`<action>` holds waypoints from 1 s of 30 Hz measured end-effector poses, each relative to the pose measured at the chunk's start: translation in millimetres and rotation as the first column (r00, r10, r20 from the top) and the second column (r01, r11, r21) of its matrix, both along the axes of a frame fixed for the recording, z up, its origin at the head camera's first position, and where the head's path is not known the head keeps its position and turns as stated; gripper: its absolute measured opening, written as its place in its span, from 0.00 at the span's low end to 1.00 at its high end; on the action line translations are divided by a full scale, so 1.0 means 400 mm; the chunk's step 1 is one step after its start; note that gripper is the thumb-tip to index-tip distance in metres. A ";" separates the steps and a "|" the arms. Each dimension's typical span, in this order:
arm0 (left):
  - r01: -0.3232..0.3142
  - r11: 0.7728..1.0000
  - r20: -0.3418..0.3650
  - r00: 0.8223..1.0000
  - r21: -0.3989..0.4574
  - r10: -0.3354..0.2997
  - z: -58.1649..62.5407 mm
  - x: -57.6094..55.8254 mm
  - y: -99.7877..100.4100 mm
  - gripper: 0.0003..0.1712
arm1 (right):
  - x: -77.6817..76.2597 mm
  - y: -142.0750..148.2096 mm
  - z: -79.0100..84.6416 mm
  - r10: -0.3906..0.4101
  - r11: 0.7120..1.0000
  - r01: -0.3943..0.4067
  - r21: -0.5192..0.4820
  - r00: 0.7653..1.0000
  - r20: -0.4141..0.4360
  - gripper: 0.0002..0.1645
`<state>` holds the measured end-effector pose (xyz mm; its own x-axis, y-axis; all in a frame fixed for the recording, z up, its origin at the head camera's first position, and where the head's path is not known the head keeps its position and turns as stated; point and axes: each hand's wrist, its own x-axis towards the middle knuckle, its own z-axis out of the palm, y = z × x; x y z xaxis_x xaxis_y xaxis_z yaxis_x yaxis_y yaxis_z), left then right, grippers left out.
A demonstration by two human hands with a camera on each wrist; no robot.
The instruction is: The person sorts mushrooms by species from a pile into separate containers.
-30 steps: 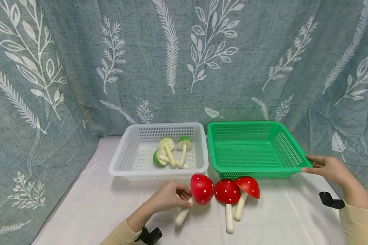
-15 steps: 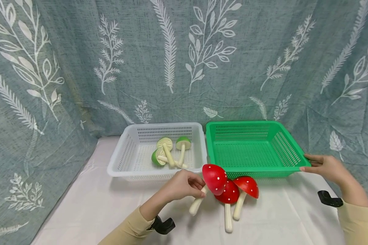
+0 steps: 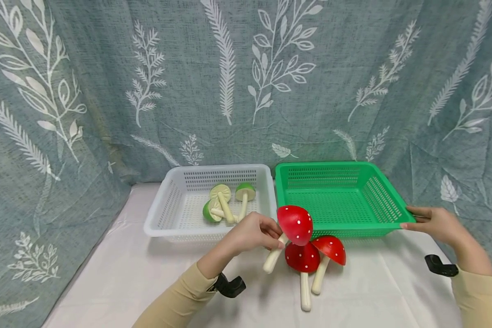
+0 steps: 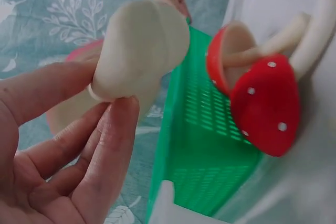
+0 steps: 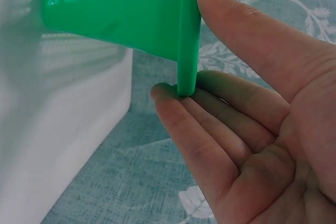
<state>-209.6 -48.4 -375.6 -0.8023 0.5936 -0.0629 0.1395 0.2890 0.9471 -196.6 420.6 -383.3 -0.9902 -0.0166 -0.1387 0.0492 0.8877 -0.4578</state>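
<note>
Pinched by its cream stem between thumb and fingers, a toy mushroom (image 3: 295,224) with a white-dotted red cap is held up by my left hand (image 3: 255,233). It hangs in front of the green basket (image 3: 291,226), its cap overlapping the near rim in the head view. Close by in the left wrist view, its stem end (image 4: 139,45) hides most of the cap. Below it, two more red toy mushrooms, one with its cap facing up (image 3: 302,258) and one tilted (image 3: 330,250), lie on the table. My right hand (image 3: 443,228) grips the basket's right front corner, thumb and fingers on the rim.
Left of the green basket, nearly touching it, stands a white basket (image 3: 157,231) with several green-capped toy mushrooms (image 3: 246,192) inside. A white cloth covers the table (image 3: 119,273). Behind the baskets hangs a grey-green leaf-patterned curtain (image 3: 180,91).
My left hand has lifted the red mushroom off the table and carried it up and to the right, toward the green basket. My right hand has stayed at the basket corner.
</note>
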 end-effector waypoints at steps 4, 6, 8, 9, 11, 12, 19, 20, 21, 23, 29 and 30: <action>-0.034 0.999 0.013 0.999 0.007 0.034 0.012 -0.023 0.015 0.11 | 0.002 0.003 -0.002 -0.005 1.000 0.005 0.001 1.000 -0.003 0.54; -0.046 0.999 0.014 0.999 0.010 0.046 0.013 -0.038 0.023 0.12 | 0.002 0.004 -0.004 -0.008 1.000 0.008 0.006 1.000 -0.004 0.54; -0.049 0.999 0.013 0.999 0.008 0.049 0.014 -0.051 0.032 0.12 | 0.002 0.006 -0.006 -0.009 1.000 0.009 0.007 1.000 -0.003 0.54; -0.050 0.999 0.013 0.999 0.009 0.050 0.014 -0.058 0.036 0.12 | 0.002 0.007 -0.007 -0.008 1.000 0.008 0.008 1.000 -0.003 0.54; -0.052 0.999 0.017 0.998 0.002 0.052 0.017 -0.070 0.045 0.12 | 0.001 0.007 -0.008 -0.006 1.000 0.007 0.010 1.000 -0.003 0.54; -0.053 0.999 0.017 0.998 0.000 0.053 0.019 -0.075 0.049 0.12 | 0.000 0.007 -0.008 -0.004 1.000 0.004 0.010 1.000 -0.004 0.54; -0.068 0.998 0.061 0.996 0.007 0.067 0.038 -0.115 0.079 0.14 | -0.001 0.005 -0.010 -0.001 1.000 0.001 0.004 1.000 -0.008 0.54; -0.072 0.997 0.071 0.995 0.010 0.071 0.040 -0.122 0.083 0.14 | -0.001 0.005 -0.010 0.000 1.000 0.000 0.002 1.000 -0.009 0.54; -0.078 0.997 0.078 0.994 0.012 0.077 0.043 -0.128 0.088 0.14 | -0.002 0.004 -0.010 -0.001 1.000 0.001 0.000 1.000 -0.010 0.54; -0.095 0.995 0.088 0.992 0.016 0.094 0.046 -0.142 0.097 0.15 | -0.002 0.004 -0.010 -0.002 1.000 0.002 -0.002 1.000 -0.012 0.54; -0.142 0.990 0.112 0.984 0.021 0.139 0.061 -0.175 0.115 0.16 | -0.006 0.004 -0.012 -0.010 1.000 0.010 -0.003 1.000 -0.017 0.54; -0.149 0.989 0.120 0.982 0.021 0.146 0.064 -0.180 0.117 0.16 | -0.006 0.004 -0.012 -0.011 1.000 0.011 -0.004 1.000 -0.018 0.54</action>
